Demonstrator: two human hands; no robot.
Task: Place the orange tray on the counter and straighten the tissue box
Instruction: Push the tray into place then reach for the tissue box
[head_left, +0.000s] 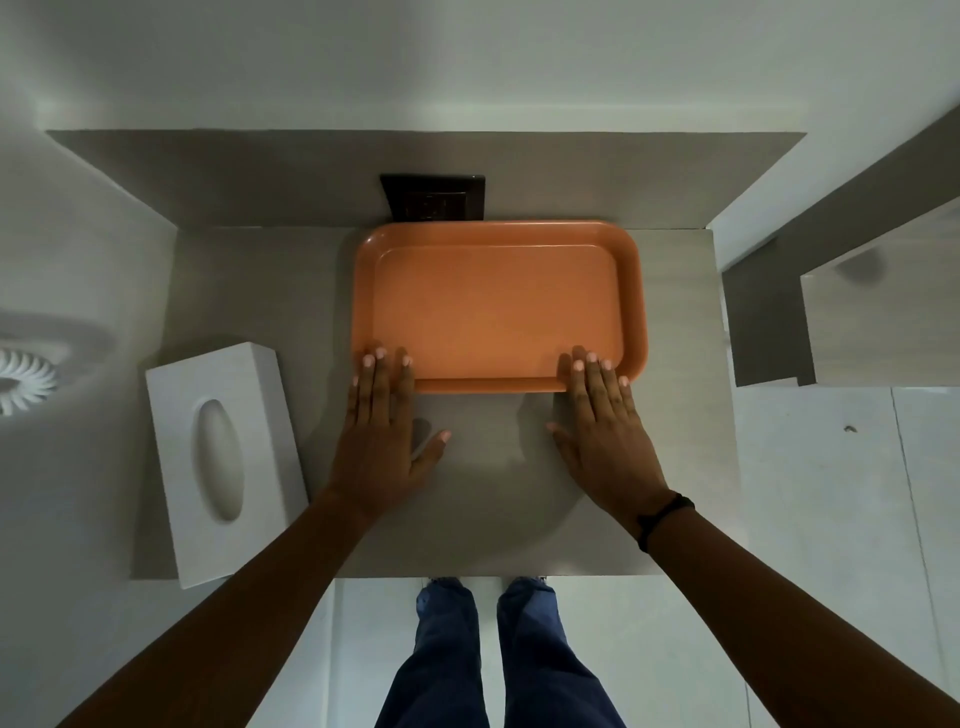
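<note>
Hands flat: left hand (382, 441) and right hand (602, 431), fingers spread, rest on the stiff-looking, probably light orange plastic tray (498, 306)'s near rim, gripping nothing.

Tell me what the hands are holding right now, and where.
Nothing is gripped. Both hands lie flat and open, fingers resting on the near rim of the orange tray, which sits on the counter.

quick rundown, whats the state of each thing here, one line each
orange tray: flat on the counter, empty, far edge near the wall
tissue box: on the counter, left of the tray, skewed, near end overhanging the edge
left hand: open, flat, fingertips on the tray's near rim
right hand: open, flat, fingertips on the near rim
</note>
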